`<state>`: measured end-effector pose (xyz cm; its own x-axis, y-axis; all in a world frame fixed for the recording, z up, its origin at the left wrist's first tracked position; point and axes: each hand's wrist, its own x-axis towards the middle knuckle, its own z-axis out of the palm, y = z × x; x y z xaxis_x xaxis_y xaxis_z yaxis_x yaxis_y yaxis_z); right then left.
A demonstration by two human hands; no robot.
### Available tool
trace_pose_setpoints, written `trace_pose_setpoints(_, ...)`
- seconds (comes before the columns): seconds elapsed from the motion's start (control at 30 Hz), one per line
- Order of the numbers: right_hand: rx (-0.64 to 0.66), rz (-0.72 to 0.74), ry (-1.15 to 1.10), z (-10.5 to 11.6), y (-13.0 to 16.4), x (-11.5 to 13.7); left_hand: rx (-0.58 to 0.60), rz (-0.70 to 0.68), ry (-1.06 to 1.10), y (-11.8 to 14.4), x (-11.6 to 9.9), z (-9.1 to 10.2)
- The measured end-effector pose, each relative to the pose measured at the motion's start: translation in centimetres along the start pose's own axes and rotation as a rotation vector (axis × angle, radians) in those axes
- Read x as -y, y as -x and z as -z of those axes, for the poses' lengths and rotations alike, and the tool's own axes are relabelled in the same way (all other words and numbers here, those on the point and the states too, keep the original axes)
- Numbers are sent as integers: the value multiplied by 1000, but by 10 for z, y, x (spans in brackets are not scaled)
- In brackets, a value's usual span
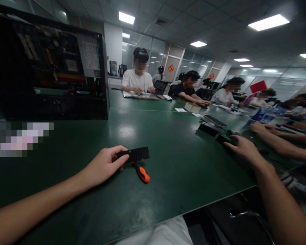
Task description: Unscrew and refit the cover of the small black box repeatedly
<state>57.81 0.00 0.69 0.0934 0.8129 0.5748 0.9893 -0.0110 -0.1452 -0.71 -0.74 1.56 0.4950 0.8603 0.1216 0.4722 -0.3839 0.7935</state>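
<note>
My left hand [103, 165] holds a flat black rectangular strip [136, 154] by its near end, just above the green table [153, 136]. An orange-handled screwdriver [142, 173] lies on the table right under the strip. My right hand [242, 147] reaches out to the right, fingers resting on a small dark part with a green patch [225, 138] near the table's right edge.
An open black computer case [48, 68] stands at the far left. Black flat parts [211, 124] and a small cardboard box [192, 107] lie further right. Another person's arms [283, 141] rest at the right edge. Several people sit along the far side.
</note>
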Motion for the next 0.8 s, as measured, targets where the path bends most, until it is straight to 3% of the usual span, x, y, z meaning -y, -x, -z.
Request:
trace_pose_setpoints(0.07, -25, -19, 34, -1, -6, 49, 3, -26, -36, 1, -2, -1)
trace_pose_setpoints(0.13, 57, 90, -86, -3, -8, 120, -4, -52, -78, 3, -4, -2)
trace_pose_setpoints(0.2, 305, 226, -463, -4, -3, 201, -28, -82, -121, 5, -5, -4)
trace_pose_setpoints(0.3, 620, 530, -800, -4, 10, 305, -76, -155, -151, 8, -5, -7)
trace_pose_setpoints(0.4, 806, 689, -949, -5, 19, 357, -151, -226, -127, 9, -5, -9)
trace_pose_setpoints(0.5, 873, 643, -1010, -7, 20, 362, -216, -240, -109, 7, -5, -10)
trace_pose_setpoints(0.6, 877, 592, -972, -5, 13, 340, -148, -242, -148, 5, -5, -13)
trace_pose_setpoints(0.7, 736, 574, -829, 8, 1, 294, 35, -326, -227, 6, -5, -15)
trace_pose_setpoints(0.8, 409, 369, -554, 26, -12, 213, 171, -459, -299, 6, -7, -16)
